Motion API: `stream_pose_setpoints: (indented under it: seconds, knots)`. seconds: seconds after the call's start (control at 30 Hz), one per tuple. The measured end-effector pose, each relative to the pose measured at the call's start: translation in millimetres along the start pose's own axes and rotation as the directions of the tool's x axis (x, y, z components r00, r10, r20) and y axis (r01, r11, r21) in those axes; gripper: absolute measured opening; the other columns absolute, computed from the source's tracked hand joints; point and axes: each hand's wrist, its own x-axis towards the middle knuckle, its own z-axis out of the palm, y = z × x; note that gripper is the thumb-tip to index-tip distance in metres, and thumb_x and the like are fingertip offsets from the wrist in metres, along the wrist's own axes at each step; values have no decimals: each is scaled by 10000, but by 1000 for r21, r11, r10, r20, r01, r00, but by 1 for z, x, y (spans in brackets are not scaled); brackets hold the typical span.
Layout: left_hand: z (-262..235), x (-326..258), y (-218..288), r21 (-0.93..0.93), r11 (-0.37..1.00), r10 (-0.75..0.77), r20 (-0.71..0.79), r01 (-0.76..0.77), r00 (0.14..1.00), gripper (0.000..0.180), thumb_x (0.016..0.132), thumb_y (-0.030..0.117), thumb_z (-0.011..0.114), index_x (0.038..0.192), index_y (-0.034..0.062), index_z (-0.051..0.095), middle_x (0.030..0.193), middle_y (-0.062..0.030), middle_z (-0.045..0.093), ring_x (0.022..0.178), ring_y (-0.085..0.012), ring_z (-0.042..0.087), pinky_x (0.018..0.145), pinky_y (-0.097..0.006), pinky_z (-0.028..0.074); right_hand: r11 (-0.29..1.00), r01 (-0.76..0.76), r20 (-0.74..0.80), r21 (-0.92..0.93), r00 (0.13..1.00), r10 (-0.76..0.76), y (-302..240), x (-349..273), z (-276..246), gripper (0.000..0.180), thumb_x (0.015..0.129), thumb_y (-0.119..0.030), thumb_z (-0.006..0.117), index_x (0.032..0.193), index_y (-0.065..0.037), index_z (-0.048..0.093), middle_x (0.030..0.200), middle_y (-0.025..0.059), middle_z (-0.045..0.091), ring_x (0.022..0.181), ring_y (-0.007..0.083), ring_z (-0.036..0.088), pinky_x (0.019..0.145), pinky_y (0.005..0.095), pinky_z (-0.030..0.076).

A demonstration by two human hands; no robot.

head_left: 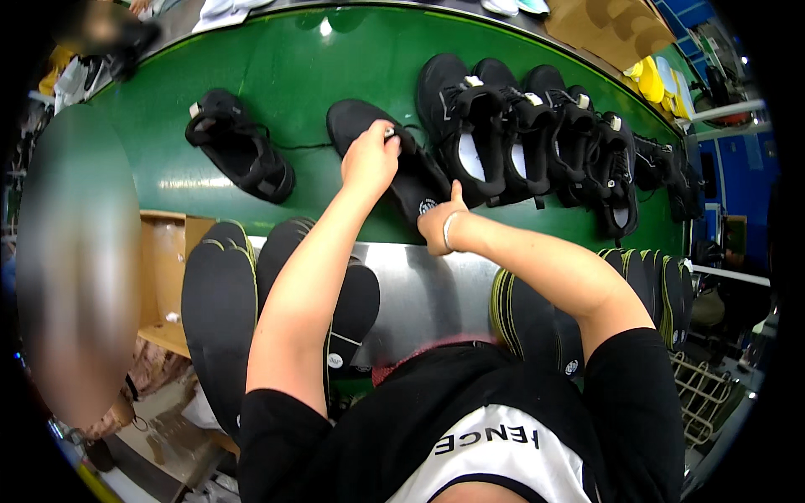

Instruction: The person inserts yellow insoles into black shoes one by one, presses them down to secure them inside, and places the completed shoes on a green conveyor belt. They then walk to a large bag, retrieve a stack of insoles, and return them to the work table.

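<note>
A black lace-up shoe (349, 122) lies on the green table in front of me, its toe pointing away and to the left. My left hand (371, 161) pinches the shoe at its tongue and laces. At the heel end, my right hand (439, 225) grips the back of the shoe, thumb pointing up. Between the hands, a dark insole (427, 204) with a pale round mark shows in the shoe's opening. How far it reaches toward the toe is hidden.
Another black shoe (239, 151) lies to the left. Several black shoes (449, 88) stand in a row on the right. Black insoles with yellow-green edges are stacked near me at left (216, 293) and right (537, 323). Between them is a metal surface (428, 289).
</note>
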Motion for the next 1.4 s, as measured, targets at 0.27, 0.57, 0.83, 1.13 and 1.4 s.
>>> stream_pose_setpoints:
  seconds: [0.27,0.57,0.83,1.13,1.4]
  knots:
    - [-22,11,9,168,939,304,3,-300,953,290,642,-43,474,907,62,529,842,-163,570,832,-346,528,725,-422,421,914,243,-596,323,803,-3,12,-18,25,506,742,-235,526,1202,-61,402,1057,123,549,1067,267,470,973,556,152]
    - [-87,42,22,803,594,241,-118,-50,963,318,659,71,475,938,165,593,1077,-56,523,1041,-218,451,833,-469,294,607,74,-583,792,388,714,43,-147,218,331,749,-191,567,1021,-12,505,954,162,543,930,335,496,791,382,414]
    - [51,43,42,179,975,120,80,-133,990,719,669,421,659,1157,-42,403,1107,-252,476,992,-361,501,834,-394,411,534,-325,-340,781,497,799,-38,-140,269,699,521,-418,738,1079,-81,486,1235,193,340,1148,331,318,885,430,315]
    - [37,7,57,401,874,157,300,-274,941,306,828,169,449,1076,-9,453,702,-168,577,686,-318,584,640,-404,460,488,-374,-327,789,417,848,-34,-144,281,637,494,-383,764,998,-80,521,1139,209,416,1060,323,390,878,404,276]
    - [-10,54,56,-614,738,-138,268,279,954,374,835,212,500,1156,31,437,898,-98,586,769,-127,559,668,-270,434,437,144,-459,888,360,812,-7,-191,255,325,552,-173,696,787,-40,515,959,173,437,902,314,455,787,357,391]
